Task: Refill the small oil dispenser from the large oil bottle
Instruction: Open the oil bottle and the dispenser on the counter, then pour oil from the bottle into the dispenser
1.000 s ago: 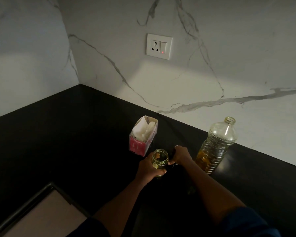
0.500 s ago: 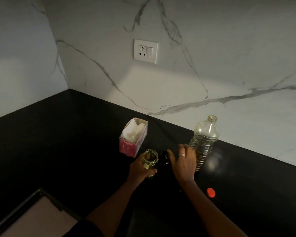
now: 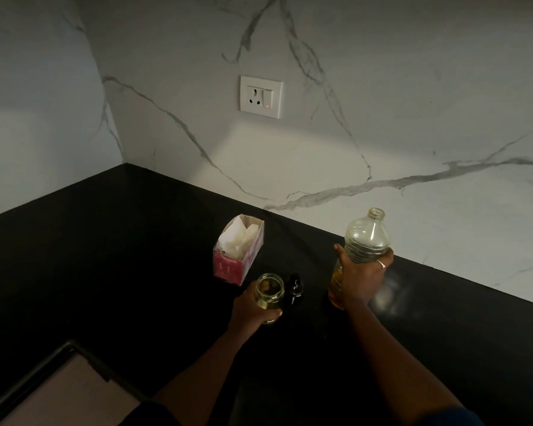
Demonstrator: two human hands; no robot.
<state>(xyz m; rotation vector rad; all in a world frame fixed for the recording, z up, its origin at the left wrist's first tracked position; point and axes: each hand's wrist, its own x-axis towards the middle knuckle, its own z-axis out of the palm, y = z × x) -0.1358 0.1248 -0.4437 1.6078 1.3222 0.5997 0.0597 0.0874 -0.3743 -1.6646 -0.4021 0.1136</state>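
Left hand (image 3: 253,309): my fingers are curled round the open small oil dispenser (image 3: 270,292), steadying it on the near counter (image 3: 105,256). Right hand (image 3: 359,278): my fingers are wrapped round the ribbed waist of the uncapped large oil bottle (image 3: 365,238), upright at right and apart from the dispenser. Hazards, as I judge them: the dispenser's mouth is a small target, so a hasty tilt could surge oil over its rim onto the counter and the black cap (image 3: 295,287) just beside it, and a one-handed hold on smooth plastic could slip.

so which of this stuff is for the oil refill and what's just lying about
For the job: small oil dispenser, held by the left hand; large oil bottle, gripped by the right hand; black cap.
Lying about: tissue box; wall socket.
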